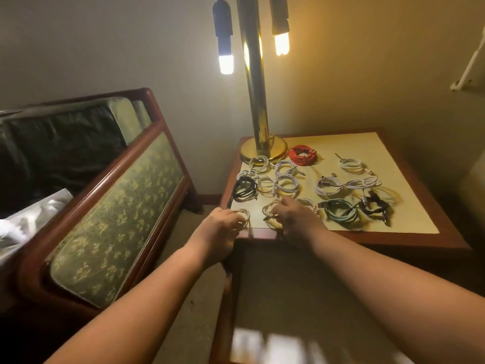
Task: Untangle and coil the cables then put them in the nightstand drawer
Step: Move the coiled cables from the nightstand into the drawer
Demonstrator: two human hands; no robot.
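Many coiled cables lie on top of the nightstand (393, 241). At 7 o'clock on the top, the left hand (223, 225) curls its fingers round a small white coil (244, 214). The right hand (296, 219) lies on a second white coil (270, 210) just beside it, with one finger straight. I cannot tell if it grips. At 6 o'clock the drawer (301, 285) is open, with blurry white things (262, 342) inside, maybe cables.

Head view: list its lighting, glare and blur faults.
Head view: the white bulb and yellow bulb blow out, mixing cool and warm light; glare streaks the brass lamp pole; coiled cables cast shadows away from the bulbs; white shapes at the bottom edge are motion-smeared.
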